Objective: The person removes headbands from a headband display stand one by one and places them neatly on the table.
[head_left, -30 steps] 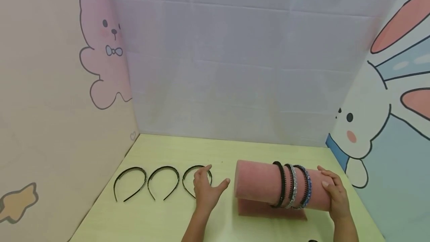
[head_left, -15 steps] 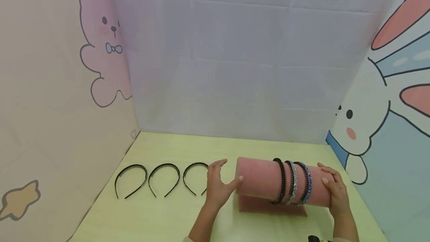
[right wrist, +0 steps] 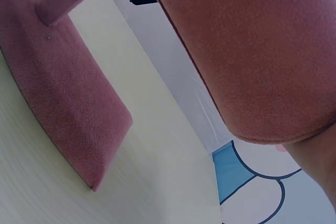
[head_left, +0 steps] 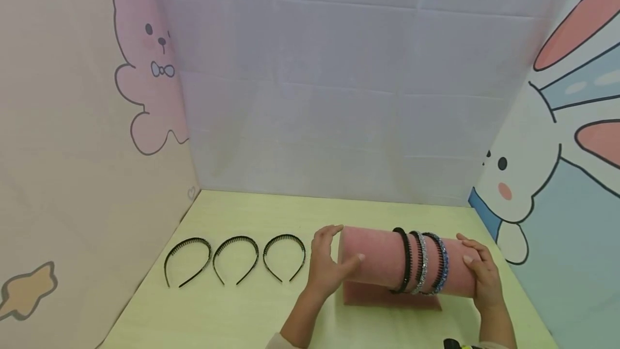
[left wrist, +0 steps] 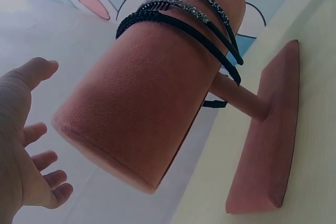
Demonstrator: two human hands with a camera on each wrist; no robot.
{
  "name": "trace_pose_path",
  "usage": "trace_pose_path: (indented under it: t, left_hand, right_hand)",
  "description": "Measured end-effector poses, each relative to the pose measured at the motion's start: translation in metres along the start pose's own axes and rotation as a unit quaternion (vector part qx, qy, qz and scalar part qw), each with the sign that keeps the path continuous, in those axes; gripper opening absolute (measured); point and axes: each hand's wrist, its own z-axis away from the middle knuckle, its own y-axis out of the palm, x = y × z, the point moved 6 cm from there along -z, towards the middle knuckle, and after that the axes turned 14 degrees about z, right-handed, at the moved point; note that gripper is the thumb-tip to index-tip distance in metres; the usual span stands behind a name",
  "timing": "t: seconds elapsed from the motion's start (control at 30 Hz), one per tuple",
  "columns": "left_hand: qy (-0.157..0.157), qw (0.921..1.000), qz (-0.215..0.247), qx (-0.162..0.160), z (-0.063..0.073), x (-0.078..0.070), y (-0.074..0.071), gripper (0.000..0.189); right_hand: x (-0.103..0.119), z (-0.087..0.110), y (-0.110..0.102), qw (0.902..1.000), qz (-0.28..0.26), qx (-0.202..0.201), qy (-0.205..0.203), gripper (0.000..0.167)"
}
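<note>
A pink velvet headband stand (head_left: 370, 255) has a horizontal roll on a post and a flat base (left wrist: 270, 140). Round the roll sit three toothed headbands: a black one (head_left: 407, 260), a silver glittery one (head_left: 423, 263) and a blue glittery one (head_left: 443, 264). My right hand (head_left: 488, 280) grips the roll's right end, fingers behind and thumb in front. At the left end, my left hand (head_left: 325, 265) spreads thumb and fingers; the left wrist view shows a gap between this hand (left wrist: 23, 145) and the roll.
Three black headbands lie in a row on the pale table, left (head_left: 188, 263), middle (head_left: 235, 260) and right (head_left: 284, 257). A dark object (head_left: 452, 344) shows at the bottom edge. Cartoon-printed side walls and a white back sheet (head_left: 300, 101) enclose the table.
My left hand has moved right, from over the rightmost loose headband to the roll's left end. The right hand keeps its grip on the roll. The view has shifted slightly.
</note>
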Motion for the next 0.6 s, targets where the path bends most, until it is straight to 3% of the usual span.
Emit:
trace_pose_path:
  t: [0.2, 0.6]
  left_hand:
    - [0.05, 0.9971, -0.048, 0.032, -0.004, -0.009, 0.014, 0.068]
    - [0.081, 0.9916, -0.069, 0.075, -0.017, -0.02, 0.034, 0.069]
  right_hand:
    - [0.0, 0.001, 0.001, 1.0, -0.001, 0.001, 0.0, 0.025]
    - [0.001, 0.001, 0.0, 1.0, -0.004, 0.001, -0.007, 0.025]
